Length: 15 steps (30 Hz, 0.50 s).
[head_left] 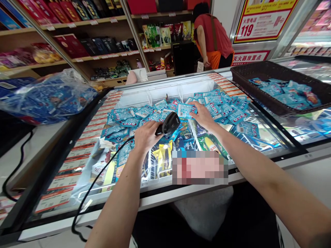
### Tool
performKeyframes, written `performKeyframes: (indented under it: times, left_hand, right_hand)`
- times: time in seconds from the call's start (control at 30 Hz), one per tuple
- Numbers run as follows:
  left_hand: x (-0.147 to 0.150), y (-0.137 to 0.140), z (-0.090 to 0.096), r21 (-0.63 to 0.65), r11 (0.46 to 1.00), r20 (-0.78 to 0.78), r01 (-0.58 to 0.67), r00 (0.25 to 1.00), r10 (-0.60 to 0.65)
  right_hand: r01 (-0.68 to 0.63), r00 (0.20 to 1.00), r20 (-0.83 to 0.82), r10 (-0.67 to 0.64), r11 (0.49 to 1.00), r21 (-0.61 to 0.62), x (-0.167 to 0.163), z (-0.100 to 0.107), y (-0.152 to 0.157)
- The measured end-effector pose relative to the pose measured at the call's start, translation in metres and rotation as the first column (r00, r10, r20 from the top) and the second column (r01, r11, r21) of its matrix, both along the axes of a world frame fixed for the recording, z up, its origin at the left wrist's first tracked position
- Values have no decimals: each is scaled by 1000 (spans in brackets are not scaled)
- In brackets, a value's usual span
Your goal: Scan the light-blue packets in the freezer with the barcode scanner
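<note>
My left hand (146, 135) is wrapped round the handle of a black barcode scanner (170, 124), its head tilted up to the right. A black cord (106, 163) runs from it down across the freezer's glass lid. Between the fingers of my right hand (203, 116) is the edge of a small blue packet (183, 111), whose white barcode label faces me. The scanner's head is just below and left of this packet, apart from it. Many similar blue packets (124, 115) lie loose and overlapping on the glass around both hands.
A dark woven basket (263, 98) holding more blue packets stands at the right. On the left lies a clear plastic bag (51, 98) of blue packages. Yellow ice-cream packs (164, 156) show under the glass. Behind, a person in red (216, 34) bends near the shelves (111, 55).
</note>
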<state>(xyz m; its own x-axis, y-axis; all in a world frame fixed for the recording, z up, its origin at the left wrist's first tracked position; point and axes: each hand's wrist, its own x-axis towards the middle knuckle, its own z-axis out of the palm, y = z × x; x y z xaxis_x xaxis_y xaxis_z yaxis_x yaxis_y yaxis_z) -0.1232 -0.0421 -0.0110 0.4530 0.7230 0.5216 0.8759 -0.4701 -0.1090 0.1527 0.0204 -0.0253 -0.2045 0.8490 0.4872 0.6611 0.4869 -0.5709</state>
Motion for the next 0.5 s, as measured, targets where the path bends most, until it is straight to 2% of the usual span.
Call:
performKeyframes:
  times: [0.27, 0.5]
  left_hand:
    - [2, -1, 0, 2, 1000, -6, -6, 1000, 6]
    - [2, -1, 1, -19, 1000, -8, -7, 1000, 6]
  right_hand:
    - [-31, 999, -12, 31, 999, 38, 1, -1, -1]
    - [-18, 1000, 2, 18, 1000, 22, 1, 0, -2]
